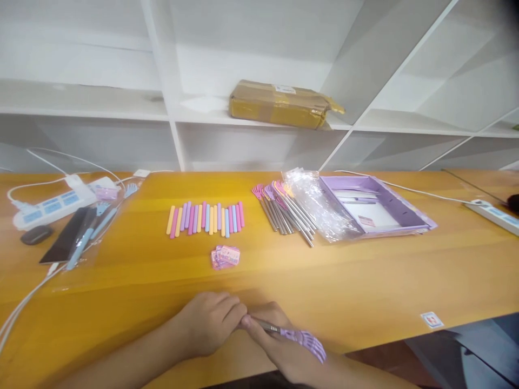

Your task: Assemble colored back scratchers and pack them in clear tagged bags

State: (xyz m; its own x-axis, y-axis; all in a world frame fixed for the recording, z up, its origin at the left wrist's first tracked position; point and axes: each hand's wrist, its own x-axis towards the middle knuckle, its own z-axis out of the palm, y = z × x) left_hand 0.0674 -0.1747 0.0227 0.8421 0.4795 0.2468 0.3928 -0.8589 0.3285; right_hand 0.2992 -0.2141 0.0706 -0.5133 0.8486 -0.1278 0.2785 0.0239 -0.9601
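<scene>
Left hand [213, 324], right hand [275, 343] grip scratcher [292, 334] by worktop's [348, 286] near edge. I'd guess light, stiff; best held by the shaft [265, 325].

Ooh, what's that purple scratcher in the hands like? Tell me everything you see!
The scratcher has a purple claw with thin, curved prongs; it looks like plastic. Its slim grey shaft looks like metal, with small pale marks near the claw. It slants down to the right in the picture, the claw over the right wrist. The right hand holds the shaft; the left hand closes around the other end, hiding it. It's held near the table's front edge.
</scene>
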